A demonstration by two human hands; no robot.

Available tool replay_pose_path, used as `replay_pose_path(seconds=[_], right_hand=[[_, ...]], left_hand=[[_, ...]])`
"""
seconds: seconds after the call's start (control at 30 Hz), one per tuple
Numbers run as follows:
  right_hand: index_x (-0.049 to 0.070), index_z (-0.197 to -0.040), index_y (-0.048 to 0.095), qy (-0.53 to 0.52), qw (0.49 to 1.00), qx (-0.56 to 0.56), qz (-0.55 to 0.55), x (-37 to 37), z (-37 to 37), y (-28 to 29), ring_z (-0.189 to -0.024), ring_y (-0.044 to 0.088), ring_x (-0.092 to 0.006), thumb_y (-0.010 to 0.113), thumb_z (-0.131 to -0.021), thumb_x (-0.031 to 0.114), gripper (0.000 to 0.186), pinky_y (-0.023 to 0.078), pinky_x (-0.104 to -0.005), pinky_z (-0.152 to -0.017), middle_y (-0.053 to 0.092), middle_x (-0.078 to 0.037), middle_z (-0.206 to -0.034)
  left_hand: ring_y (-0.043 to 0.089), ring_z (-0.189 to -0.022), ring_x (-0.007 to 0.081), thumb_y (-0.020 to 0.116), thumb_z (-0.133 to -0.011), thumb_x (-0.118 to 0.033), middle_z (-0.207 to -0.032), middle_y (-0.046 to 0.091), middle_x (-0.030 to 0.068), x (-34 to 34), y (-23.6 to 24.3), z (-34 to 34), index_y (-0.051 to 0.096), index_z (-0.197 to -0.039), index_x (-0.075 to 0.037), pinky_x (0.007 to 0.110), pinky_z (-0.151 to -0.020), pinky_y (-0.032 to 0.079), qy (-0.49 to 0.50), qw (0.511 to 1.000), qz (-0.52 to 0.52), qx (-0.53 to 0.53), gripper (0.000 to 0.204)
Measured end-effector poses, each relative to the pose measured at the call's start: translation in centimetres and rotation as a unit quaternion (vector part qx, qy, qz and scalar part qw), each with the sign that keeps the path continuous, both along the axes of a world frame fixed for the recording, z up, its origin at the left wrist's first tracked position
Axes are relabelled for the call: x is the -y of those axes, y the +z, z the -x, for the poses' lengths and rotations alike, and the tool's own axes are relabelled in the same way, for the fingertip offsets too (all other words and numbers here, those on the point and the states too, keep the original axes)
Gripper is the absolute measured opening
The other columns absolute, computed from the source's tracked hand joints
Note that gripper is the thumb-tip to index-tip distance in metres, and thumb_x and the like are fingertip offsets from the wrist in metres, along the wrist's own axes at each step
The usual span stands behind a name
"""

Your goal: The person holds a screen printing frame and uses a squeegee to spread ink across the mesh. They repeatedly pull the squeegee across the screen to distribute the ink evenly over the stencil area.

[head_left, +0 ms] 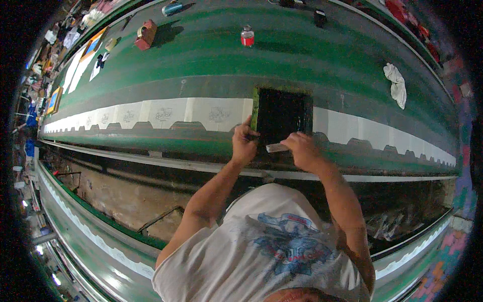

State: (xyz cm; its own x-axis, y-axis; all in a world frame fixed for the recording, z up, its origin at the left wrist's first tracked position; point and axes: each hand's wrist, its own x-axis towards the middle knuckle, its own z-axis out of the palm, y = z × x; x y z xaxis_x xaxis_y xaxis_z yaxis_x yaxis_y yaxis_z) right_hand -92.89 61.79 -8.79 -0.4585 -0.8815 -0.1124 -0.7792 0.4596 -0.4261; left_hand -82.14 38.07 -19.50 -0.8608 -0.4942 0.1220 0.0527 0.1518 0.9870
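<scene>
Long green printing table curves across the frame, a strip of white cloth pieces along its near edge and a black framed screen set on that strip at centre. Left hand is closed on the screen's lower left corner; right hand is wrapped around a pale squeegee at the screen's bottom edge. Judgement: good practice is a pinned frame and a level, evenly pressed blade; a red-capped bottle and white rag lie well apart, upper frame.
</scene>
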Motion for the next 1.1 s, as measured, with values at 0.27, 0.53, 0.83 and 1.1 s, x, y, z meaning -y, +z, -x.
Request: replay_pose_path(seconds=[0.27, 0.53, 0.83, 1.1], right_hand=[[0.008, -0.125, 0.077, -0.021, 1.0, 0.015, 0.002, 4.8, 8.9, 1.4, -0.117, 0.068, -0.0418, 0.063, -0.095, -0.002, 0.035, 0.055, -0.0523, -0.105, 0.072, -0.019, -0.117], [0.012, -0.139, 0.072, -0.143, 0.985, -0.039, 0.09, 7.4, 10.6, -1.0, -0.122, 0.069, -0.0435, 0.057, -0.097, -0.003, 0.046, 0.058, -0.0524, -0.103, 0.073, -0.017, -0.126], [0.013, -0.14, 0.075, -0.152, 0.984, -0.05, 0.077, 6.9, 8.4, -1.7, -0.122, 0.069, -0.0407, 0.058, -0.09, -0.005, 0.055, 0.055, -0.0527, -0.109, 0.074, -0.015, -0.126], [0.014, -0.142, 0.075, -0.112, 0.992, -0.048, 0.029, 3.2, -0.8, -1.0, -0.126, 0.065, -0.0377, 0.063, -0.089, -0.002, 0.057, 0.052, -0.0521, -0.112, 0.07, -0.009, -0.137]], left_hand=[[0.052, -0.157, 0.0397, 0.073, -0.076, 0.017, -0.154, 0.062, 0.0252, 0.6, -2.2, -0.4, 0.066, -0.089, -0.004, 0.046, -0.123, 0.044, 0.004, 1.0, 0.022, -0.001, 0.026], [0.057, -0.127, 0.0361, 0.066, -0.067, 0.019, -0.166, 0.057, 0.0253, 0.5, -1.3, -0.5, 0.071, -0.086, -0.003, 0.041, -0.109, 0.049, -0.005, 0.998, 0.049, -0.049, 0.029], [0.056, -0.122, 0.0375, 0.068, -0.065, 0.016, -0.168, 0.056, 0.026, 1.1, -0.8, -0.6, 0.07, -0.084, -0.006, 0.045, -0.108, 0.046, -0.025, 0.991, 0.128, -0.029, 0.029], [0.059, -0.123, 0.0412, 0.07, -0.066, 0.011, -0.167, 0.055, 0.0277, 0.7, -0.7, -0.5, 0.071, -0.087, -0.009, 0.047, -0.109, 0.046, 0.002, 0.99, 0.131, -0.042, 0.029]])
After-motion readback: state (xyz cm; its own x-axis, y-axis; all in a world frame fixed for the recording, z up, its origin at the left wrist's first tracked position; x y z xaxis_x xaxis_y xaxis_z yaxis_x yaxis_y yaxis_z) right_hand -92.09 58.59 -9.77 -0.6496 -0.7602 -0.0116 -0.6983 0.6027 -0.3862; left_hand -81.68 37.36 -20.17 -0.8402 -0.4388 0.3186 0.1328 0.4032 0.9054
